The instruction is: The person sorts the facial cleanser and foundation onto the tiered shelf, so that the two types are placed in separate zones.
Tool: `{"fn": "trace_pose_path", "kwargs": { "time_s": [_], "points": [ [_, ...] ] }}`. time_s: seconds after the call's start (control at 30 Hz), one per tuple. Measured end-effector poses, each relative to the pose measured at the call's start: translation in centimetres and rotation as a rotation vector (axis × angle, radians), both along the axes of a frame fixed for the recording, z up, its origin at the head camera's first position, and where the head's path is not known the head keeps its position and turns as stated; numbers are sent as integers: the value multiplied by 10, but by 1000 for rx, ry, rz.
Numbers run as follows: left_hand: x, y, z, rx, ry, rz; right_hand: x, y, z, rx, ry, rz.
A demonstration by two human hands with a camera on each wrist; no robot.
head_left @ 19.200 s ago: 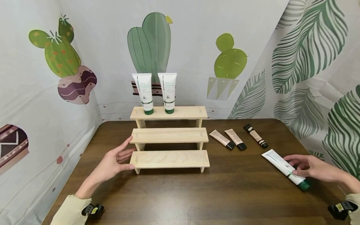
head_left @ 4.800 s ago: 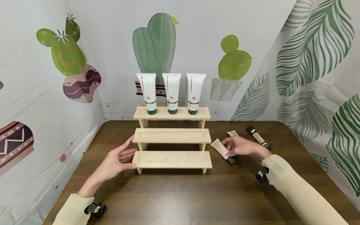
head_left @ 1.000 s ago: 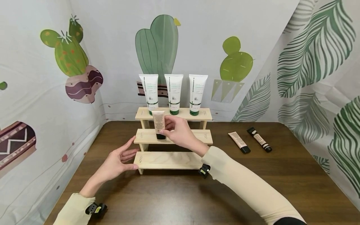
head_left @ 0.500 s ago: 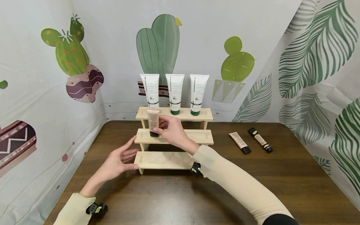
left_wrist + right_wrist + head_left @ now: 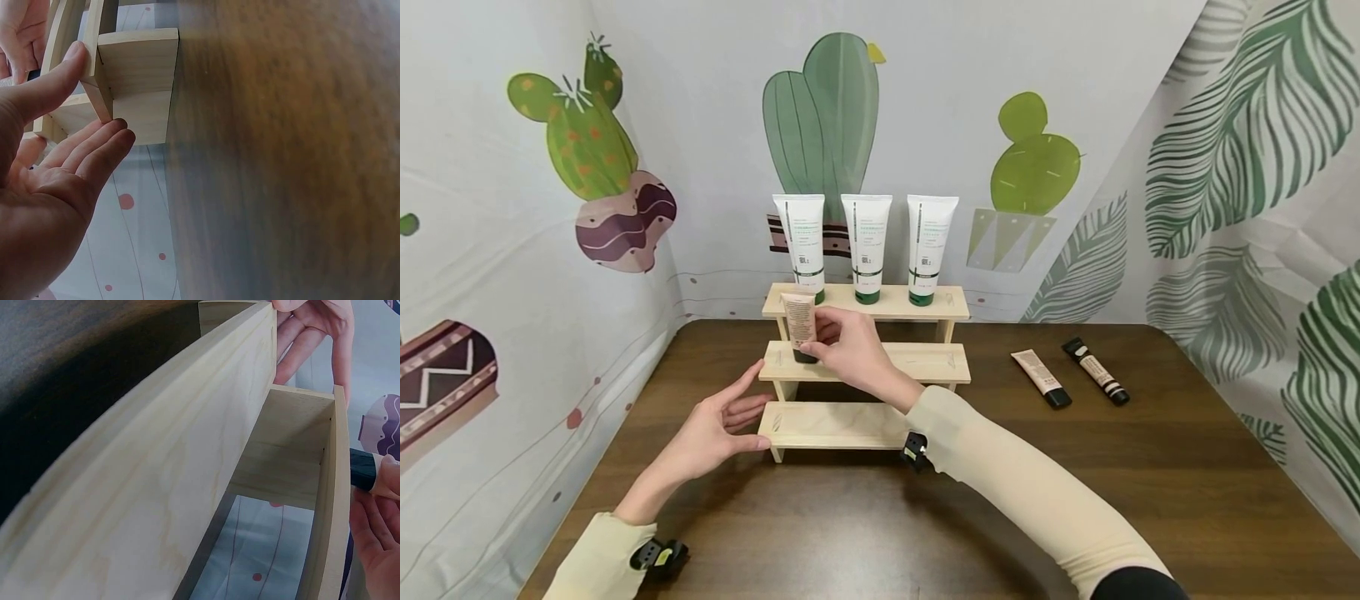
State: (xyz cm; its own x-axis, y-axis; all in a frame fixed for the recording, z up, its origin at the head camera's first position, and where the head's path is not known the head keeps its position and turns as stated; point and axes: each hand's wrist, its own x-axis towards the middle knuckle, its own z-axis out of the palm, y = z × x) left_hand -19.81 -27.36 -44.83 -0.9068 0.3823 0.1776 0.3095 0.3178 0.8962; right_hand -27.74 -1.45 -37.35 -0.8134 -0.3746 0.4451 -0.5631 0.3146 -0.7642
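While the left hand (image 5: 718, 429), fingers spread, touches the left end of the wooden rack (image 5: 835, 423), the right hand (image 5: 852, 343) pinches a small pale-pink printed tube (image 5: 800, 321). Long axis near upright, black cap (image 5: 805, 357) down, at the middle step's (image 5: 925, 358) left end.

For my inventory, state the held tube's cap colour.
The cap is black, clearest in the right wrist view.

A pale grey fabric backdrop (image 5: 940, 125) hangs behind a dark brown wood-grain worktop (image 5: 760, 533) with rounded far corners. Printed potted cacti (image 5: 835, 125) decorate the backdrop's left and middle; striped green leaves (image 5: 1247, 137) cover its creased right side. A soft sheen of light (image 5: 865, 517) lies on the worktop's near middle.
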Motion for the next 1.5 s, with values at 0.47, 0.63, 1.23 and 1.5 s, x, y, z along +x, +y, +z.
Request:
{"fn": "trace_pose_path", "kwargs": {
  "time_s": [0.47,0.63,1.23,1.5],
  "points": [
    [0,0,-2,12,-10,5,0,4,-3,13,6,17],
    [0,-1,-2,14,-14,5,0,5,-5,3,0,43],
    [0,-1,-1,20,-14,0,1,7,-5,9,27,48],
    [0,-1,-2,16,-15,0,2,7,-4,31,32,42]
  ]
}}
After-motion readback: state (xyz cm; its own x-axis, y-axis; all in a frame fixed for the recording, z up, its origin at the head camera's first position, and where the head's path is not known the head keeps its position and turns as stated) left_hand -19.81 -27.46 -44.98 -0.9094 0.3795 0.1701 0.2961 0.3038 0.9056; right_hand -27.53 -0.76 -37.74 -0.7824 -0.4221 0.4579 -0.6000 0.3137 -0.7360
